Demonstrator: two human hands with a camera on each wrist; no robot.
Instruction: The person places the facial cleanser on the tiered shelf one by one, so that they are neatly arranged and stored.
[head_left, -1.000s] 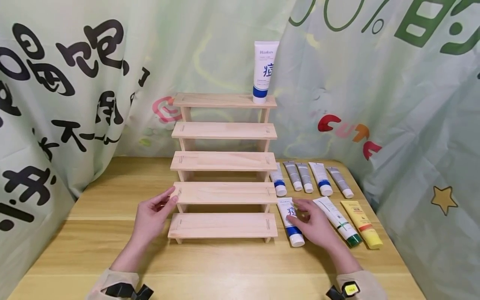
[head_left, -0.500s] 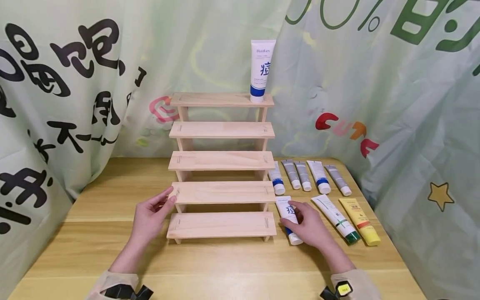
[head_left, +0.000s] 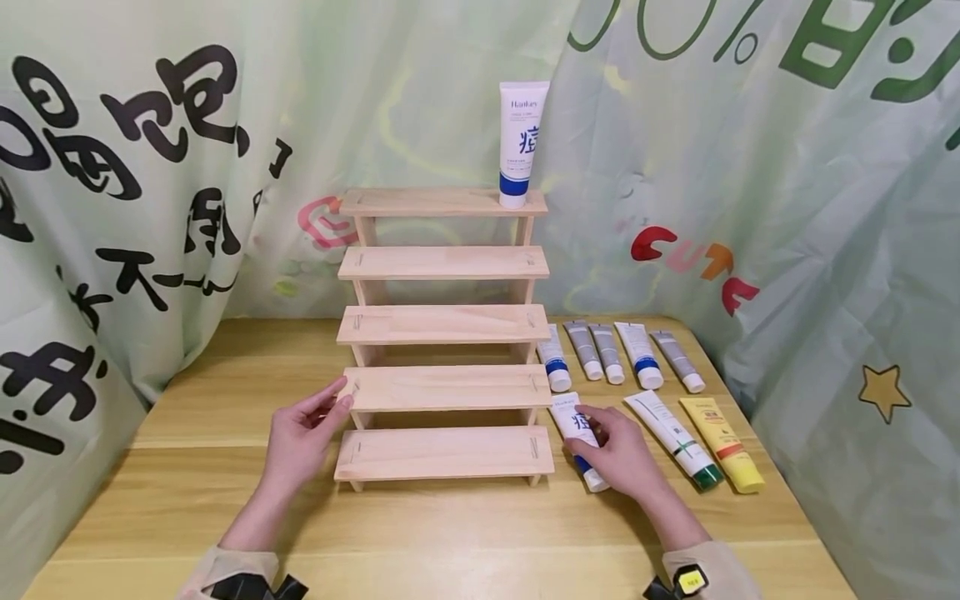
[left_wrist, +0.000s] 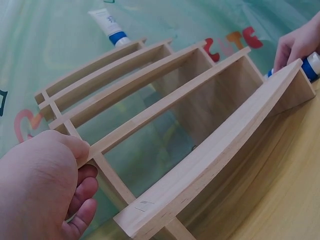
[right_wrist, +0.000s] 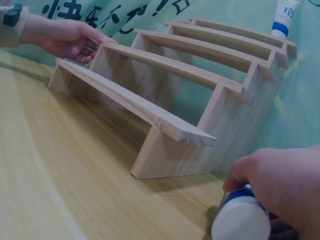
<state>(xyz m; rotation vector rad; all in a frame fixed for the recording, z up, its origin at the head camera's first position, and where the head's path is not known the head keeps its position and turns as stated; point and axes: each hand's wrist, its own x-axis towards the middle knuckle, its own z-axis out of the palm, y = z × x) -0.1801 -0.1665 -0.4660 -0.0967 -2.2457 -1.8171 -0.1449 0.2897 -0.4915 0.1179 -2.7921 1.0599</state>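
A wooden stepped display rack [head_left: 446, 387] with several shelves stands on the table. My left hand [head_left: 306, 433] pinches the left end of its second-lowest shelf; in the left wrist view the thumb lies at the shelf's corner. A white tube with a blue band [head_left: 572, 421] lies right of the rack, and my right hand [head_left: 618, 450] grips it between thumb and fingers. In the right wrist view the tube's white cap [right_wrist: 241, 220] faces the camera, and part of the fingers is hidden. Another white-and-blue tube [head_left: 521, 142] stands cap down on the top shelf's right end.
A white tube with a green cap [head_left: 675, 440] and a yellow tube [head_left: 723, 446] lie right of my right hand. Behind them lie grey tubes [head_left: 583, 350] and white-and-blue tubes [head_left: 639, 354]. Printed curtains [head_left: 675, 167] enclose the wooden table [head_left: 450, 542].
My right hand has shifted slightly left and closed its thumb and fingers on the white-and-blue tube. The left hand stays on the rack. The head view has shifted slightly.
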